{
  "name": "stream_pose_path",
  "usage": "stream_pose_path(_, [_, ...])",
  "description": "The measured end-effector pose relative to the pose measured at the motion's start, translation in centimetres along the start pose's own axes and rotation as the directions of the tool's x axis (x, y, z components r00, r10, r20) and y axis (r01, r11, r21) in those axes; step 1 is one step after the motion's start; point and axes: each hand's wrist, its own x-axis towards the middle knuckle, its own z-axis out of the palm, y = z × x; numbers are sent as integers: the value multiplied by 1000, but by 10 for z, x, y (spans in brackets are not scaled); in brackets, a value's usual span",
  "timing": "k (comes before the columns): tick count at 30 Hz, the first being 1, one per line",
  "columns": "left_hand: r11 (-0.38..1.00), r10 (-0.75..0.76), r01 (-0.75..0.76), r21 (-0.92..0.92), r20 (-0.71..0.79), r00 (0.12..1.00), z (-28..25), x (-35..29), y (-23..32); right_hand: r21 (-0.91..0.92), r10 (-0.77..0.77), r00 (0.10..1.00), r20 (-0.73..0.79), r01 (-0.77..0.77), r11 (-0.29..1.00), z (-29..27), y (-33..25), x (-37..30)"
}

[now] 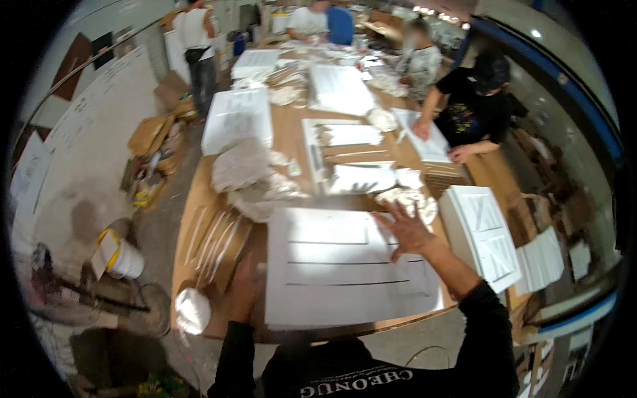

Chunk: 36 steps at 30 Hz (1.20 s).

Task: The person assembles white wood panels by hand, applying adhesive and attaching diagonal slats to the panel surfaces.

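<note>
1. Black sleeves [488, 325] reach toward a white panel [345, 310] between the hands: right hand [407, 231] spread wide over its far corner; left hand [245, 285] blurred beside its left edge, grip unclear.
2. It looks stiff, light, easily scuffed; opposite edges suit holding.
3. Strips [225, 244] flank the left hand, a white stack [459, 229] the right; desk [286, 136] room seems tight.

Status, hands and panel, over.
Right hand spread at far right corner of panel. Left hand blurred, beside left edge. Cloth heap by far left corner.
</note>
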Motion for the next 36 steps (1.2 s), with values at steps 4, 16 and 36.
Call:
stream_pose_path(4, [836, -345, 437, -333, 301, 889, 5, 8, 16, 183, 153, 983, 104, -170, 968, 26, 29, -4])
stream_pose_path(16, [901, 97, 106, -421, 433, 896, -23, 95, 172, 558, 81, 990, 114, -131, 819, 68, 53, 2])
stream_pose_path(36, [954, 264, -136, -268, 530, 806, 97, 89, 225, 163, -234, 935, -266, 283, 945, 32, 20, -14])
